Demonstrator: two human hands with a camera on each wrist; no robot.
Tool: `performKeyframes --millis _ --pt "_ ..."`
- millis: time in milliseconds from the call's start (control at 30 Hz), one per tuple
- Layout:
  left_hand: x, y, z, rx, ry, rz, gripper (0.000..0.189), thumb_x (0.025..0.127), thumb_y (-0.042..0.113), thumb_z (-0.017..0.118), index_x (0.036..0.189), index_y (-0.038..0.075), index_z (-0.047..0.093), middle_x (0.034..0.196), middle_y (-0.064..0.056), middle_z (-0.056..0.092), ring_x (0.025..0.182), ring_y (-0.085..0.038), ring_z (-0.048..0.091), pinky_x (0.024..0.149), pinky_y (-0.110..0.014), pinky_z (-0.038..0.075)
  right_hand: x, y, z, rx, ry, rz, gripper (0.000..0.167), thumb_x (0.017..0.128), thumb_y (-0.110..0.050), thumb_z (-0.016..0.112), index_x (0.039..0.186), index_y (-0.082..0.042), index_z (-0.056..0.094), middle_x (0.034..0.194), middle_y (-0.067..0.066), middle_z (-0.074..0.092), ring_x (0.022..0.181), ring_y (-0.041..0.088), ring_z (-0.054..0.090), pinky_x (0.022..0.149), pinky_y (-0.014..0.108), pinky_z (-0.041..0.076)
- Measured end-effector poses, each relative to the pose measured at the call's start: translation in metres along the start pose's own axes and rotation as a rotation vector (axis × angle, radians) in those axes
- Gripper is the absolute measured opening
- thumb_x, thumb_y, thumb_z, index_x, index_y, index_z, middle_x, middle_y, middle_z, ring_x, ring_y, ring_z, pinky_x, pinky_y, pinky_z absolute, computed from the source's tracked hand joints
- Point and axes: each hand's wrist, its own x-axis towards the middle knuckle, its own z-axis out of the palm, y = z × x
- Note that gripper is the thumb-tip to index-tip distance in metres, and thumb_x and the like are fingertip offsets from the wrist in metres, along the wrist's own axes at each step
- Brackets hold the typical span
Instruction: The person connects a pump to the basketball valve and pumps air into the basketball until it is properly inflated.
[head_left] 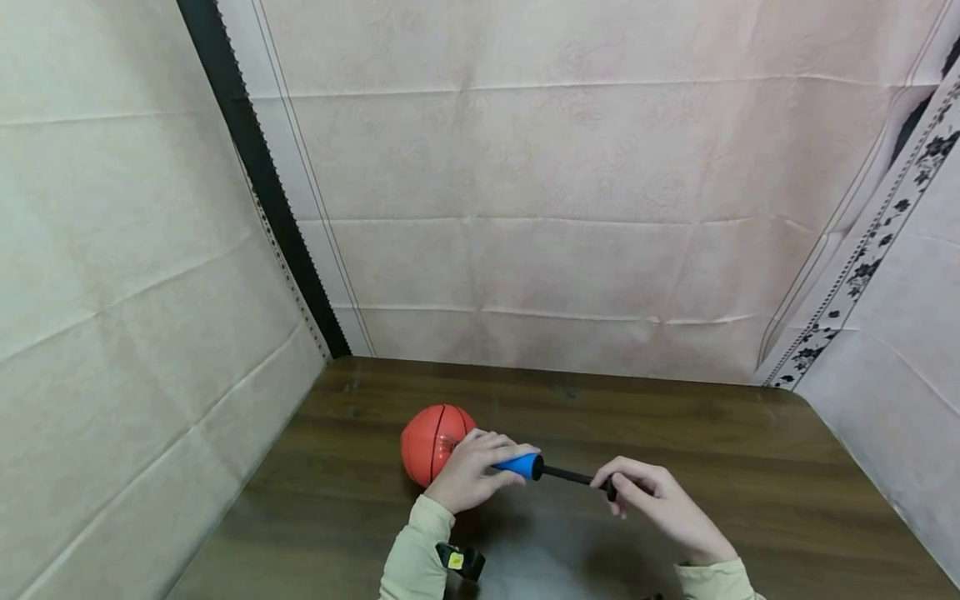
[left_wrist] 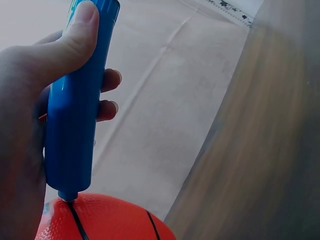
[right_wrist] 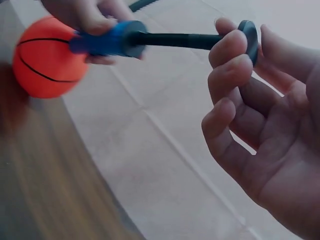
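Note:
A small red ball (head_left: 429, 442) with black seams, like a toy basketball, is at the far end of a blue hand pump (head_left: 525, 467). In the left wrist view the pump's narrow tip meets the top of the ball (left_wrist: 115, 217). My left hand (head_left: 474, 471) grips the blue barrel (left_wrist: 75, 115), thumb on one side and fingers on the other. The black plunger rod (right_wrist: 180, 41) extends well out of the barrel. My right hand (head_left: 652, 496) holds the black end knob (right_wrist: 248, 42) between thumb and fingers.
Under the hands is a brown wooden tabletop (head_left: 360, 533). Creased pale cloth (head_left: 570, 192) hangs behind it and on both sides. A black strip (head_left: 262, 175) runs down the left corner, a flower-patterned band (head_left: 862, 267) down the right.

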Motion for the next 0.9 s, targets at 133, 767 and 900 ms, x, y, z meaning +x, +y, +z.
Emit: performKeyframes --millis 133,767,900 --pt "-0.002 -0.003 -0.006 -0.014 0.018 -0.019 0.046 0.087 0.035 0.069 0.132 0.032 0.059 0.109 0.009 0.069 0.098 -0.007 0.059 0.093 -0.033 0.042 -0.005 -0.004 -0.007 -0.025 0.011 -0.060 0.033 0.100 0.010 0.034 0.110 -0.005 0.061 0.079 0.014 0.054 0.066 0.015 0.056 0.058 0.030 0.050" --pt "0.000 0.003 0.005 -0.029 -0.019 -0.028 0.045 0.087 0.038 0.069 0.130 0.030 0.061 0.106 0.007 0.070 0.097 -0.007 0.060 0.090 -0.030 0.044 -0.008 0.000 -0.013 0.001 -0.020 -0.128 0.031 0.095 0.015 0.040 0.109 -0.004 0.060 0.073 0.012 0.052 0.063 0.023 0.051 0.056 0.032 0.045" --pt "0.001 0.006 0.009 -0.031 -0.033 -0.027 0.043 0.089 0.042 0.065 0.130 0.031 0.061 0.106 0.007 0.070 0.097 -0.007 0.060 0.090 -0.030 0.044 -0.002 0.003 -0.005 0.005 -0.027 -0.096 0.025 0.097 0.011 0.042 0.109 -0.002 0.059 0.073 0.014 0.053 0.064 0.019 0.055 0.056 0.030 0.047"
